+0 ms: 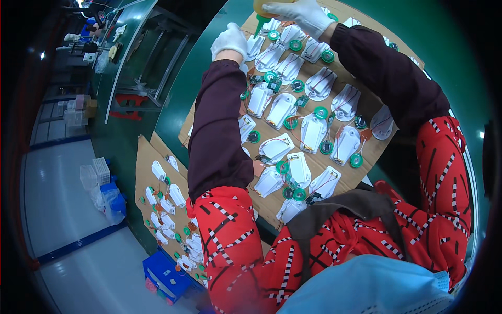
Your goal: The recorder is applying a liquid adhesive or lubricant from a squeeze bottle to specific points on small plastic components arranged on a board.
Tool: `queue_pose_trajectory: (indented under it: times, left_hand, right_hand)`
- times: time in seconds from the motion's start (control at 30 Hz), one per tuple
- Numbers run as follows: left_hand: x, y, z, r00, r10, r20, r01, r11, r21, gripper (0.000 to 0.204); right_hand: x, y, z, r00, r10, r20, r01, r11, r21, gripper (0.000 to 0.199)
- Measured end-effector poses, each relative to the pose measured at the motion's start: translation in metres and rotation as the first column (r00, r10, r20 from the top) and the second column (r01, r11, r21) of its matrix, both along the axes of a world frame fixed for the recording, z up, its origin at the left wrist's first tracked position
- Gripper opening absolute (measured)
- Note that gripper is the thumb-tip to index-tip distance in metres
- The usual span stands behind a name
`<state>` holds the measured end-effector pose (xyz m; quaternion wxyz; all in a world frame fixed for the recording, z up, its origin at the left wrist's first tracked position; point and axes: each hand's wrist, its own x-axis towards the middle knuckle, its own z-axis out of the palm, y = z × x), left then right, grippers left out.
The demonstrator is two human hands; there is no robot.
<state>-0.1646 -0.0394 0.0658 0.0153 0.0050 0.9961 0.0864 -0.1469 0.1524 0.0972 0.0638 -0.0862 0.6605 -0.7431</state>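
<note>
A yellow bottle (259, 7) with a green tapered nozzle (260, 24) was gripped by the white-gloved right hand (303, 15) above a white plastic housing (254, 48); the white-gloved left hand's (230, 42) closure could not be determined. Misdirected flow onto the green-rimmed disc (273, 35) was judged possible through oversqueezing.

- You have cool, bluish light; the middle is well lit, and the corners fall into black.
- The white parts (314, 132) reflect strongly, so their small details become pale for you.
- You can see one small glaring spot near the left rim and another near the right.
- Your dark sleeve (217, 136) shows few folds.
- Toward the rim, the worktop (449, 47) and the floor (68, 193) look curved.
- Your mask (361, 288), close below, appears rather soft.
</note>
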Motion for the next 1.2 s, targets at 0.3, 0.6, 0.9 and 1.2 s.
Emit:
queue_pose_trajectory:
  times: [0.3, 0.6, 0.9, 1.2]
  left_hand:
    - [-0.009, -0.001, -0.008, 1.0, 0.031, -0.001, -0.031, 1.0, 0.002, 0.034]
    - [0.006, 0.008, 0.019, 0.983, -0.051, 0.176, 0.061, 0.997, -0.054, 0.061]
    - [-0.007, 0.0, -0.003, 0.986, -0.058, 0.156, 0.075, 0.992, -0.104, 0.062]
    - [-0.004, 0.003, -0.001, 0.987, -0.02, 0.161, 0.034, 0.996, -0.085, 0.062]
  right_hand:
    - [-0.014, -0.021, -0.013, 0.974, 0.035, -0.226, -0.011, 0.994, 0.107, 0.038]
    - [-0.009, -0.024, -0.004, 0.944, 0.049, -0.326, -0.028, 0.997, 0.068, 0.036]
    - [-0.003, -0.027, 0.003, 0.908, 0.092, -0.409, -0.052, 0.993, 0.108, 0.03]
    - [-0.006, -0.02, -0.011, 0.923, 0.121, -0.365, -0.101, 0.992, 0.074, 0.033]
